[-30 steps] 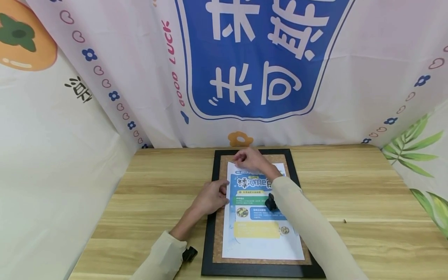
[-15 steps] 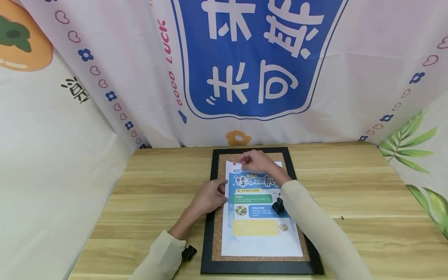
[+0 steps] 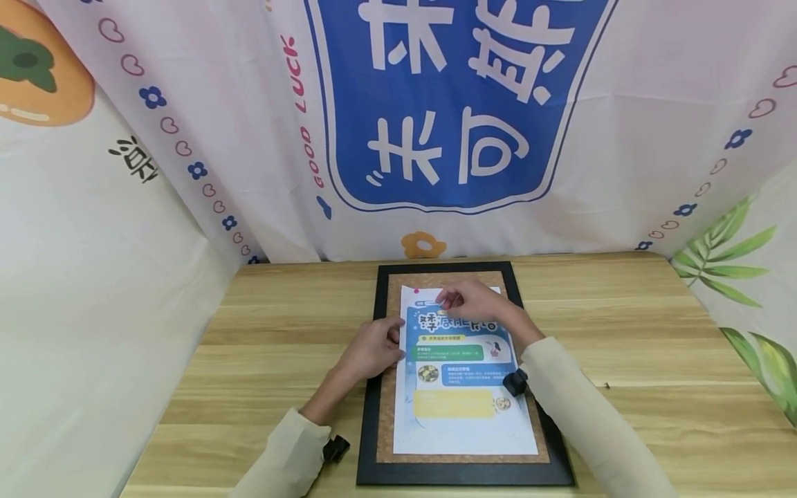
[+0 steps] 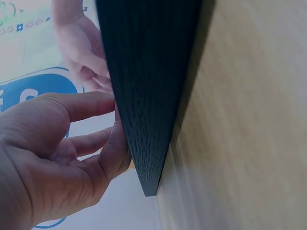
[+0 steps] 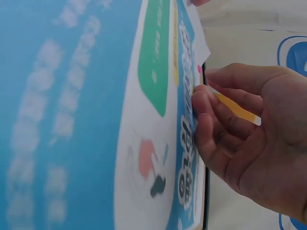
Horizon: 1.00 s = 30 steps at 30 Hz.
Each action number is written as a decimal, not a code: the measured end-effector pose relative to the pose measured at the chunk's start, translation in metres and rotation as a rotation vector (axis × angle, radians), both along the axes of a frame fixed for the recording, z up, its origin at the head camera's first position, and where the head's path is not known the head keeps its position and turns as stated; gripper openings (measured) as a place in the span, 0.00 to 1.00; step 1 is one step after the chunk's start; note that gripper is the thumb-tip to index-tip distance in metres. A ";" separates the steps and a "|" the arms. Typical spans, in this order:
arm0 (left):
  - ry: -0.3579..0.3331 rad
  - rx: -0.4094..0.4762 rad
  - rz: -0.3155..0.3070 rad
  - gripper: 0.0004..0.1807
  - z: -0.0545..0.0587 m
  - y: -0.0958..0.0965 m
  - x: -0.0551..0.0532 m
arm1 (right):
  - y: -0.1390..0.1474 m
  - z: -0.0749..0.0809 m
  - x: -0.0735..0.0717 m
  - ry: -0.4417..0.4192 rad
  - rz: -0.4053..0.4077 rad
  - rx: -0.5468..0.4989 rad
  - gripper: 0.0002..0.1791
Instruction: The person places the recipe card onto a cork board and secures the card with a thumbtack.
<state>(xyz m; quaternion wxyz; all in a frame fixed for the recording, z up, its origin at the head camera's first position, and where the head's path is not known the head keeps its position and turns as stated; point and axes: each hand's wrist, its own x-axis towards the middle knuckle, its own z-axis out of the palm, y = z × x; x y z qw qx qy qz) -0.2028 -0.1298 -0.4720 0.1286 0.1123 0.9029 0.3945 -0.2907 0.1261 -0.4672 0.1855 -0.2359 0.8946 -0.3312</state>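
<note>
A printed poster (image 3: 463, 429) in blue, green and yellow lies on a cork board (image 3: 386, 443) with a black frame (image 3: 461, 475). A small pink push pin (image 3: 416, 291) sits at the poster's top left corner, and the same pin (image 5: 200, 69) shows in the right wrist view. My left hand (image 3: 371, 349) rests at the poster's left edge, thumb and fingers spread, reaching over the frame's left side. Above the poster's title my right hand (image 3: 476, 304) hovers close, its fingers loosely bent with nothing visible between them.
The board lies on a wood-grain table (image 3: 280, 332) near the back edge. A printed curtain (image 3: 261, 138) hangs directly behind the table. A tiny dark speck (image 3: 607, 385) lies to the right of the board.
My right hand has left the poster's top left corner and moved right and slightly toward me, uncovering the pink push pin. My left hand has stayed at the left edge.
</note>
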 end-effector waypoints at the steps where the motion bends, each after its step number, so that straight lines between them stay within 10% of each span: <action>1: 0.001 0.002 -0.001 0.33 0.000 0.000 0.000 | 0.002 0.001 0.003 0.001 0.008 -0.003 0.15; 30: 0.012 -0.008 0.006 0.34 0.001 0.000 0.001 | 0.073 -0.002 0.071 0.067 -0.004 -0.044 0.18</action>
